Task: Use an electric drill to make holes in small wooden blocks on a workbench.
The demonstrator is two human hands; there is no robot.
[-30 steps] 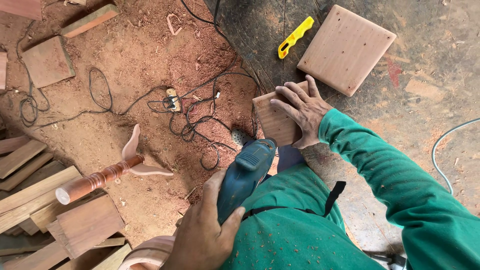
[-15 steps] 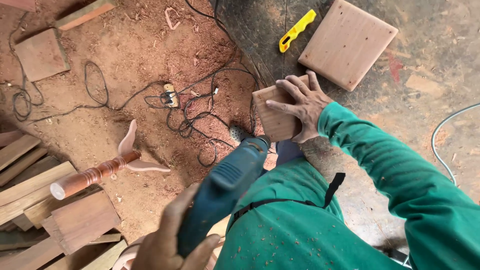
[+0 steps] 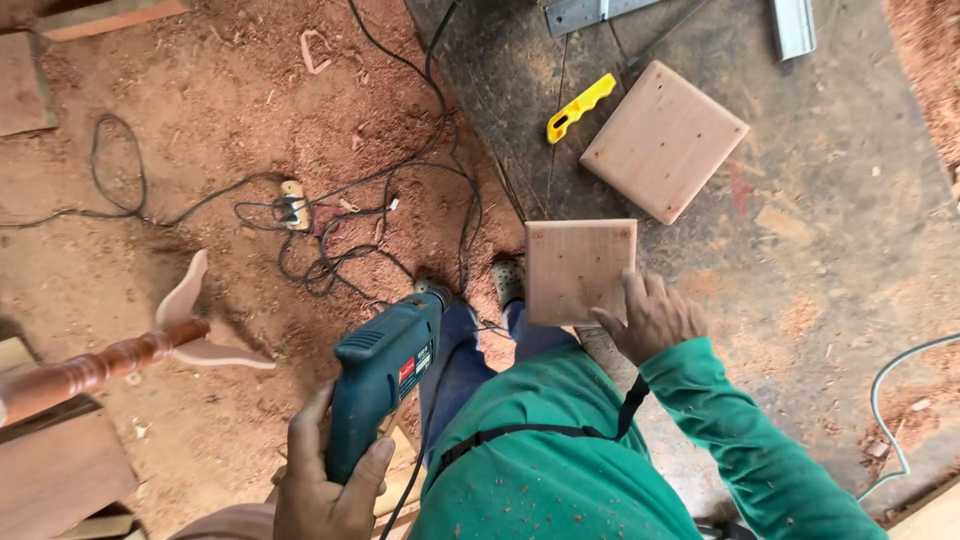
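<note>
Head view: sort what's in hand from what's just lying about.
In hand:
- drill, gripped by left hand
- square board, held by right hand

Lying about:
- second board
- yellow handle
- turned leg
- cables
- metal strip

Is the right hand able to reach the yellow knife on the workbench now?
Probably not at once: the right hand already holds a square wooden board. The yellow knife lies uncovered farther along the workbench.

Teal drill (image 3: 382, 375), pale pink-brown sq board (image 3: 580, 271), yellow cutter (image 3: 580, 107), green sleeve (image 3: 760, 450), red sawdust floor (image 3: 250, 110)
</note>
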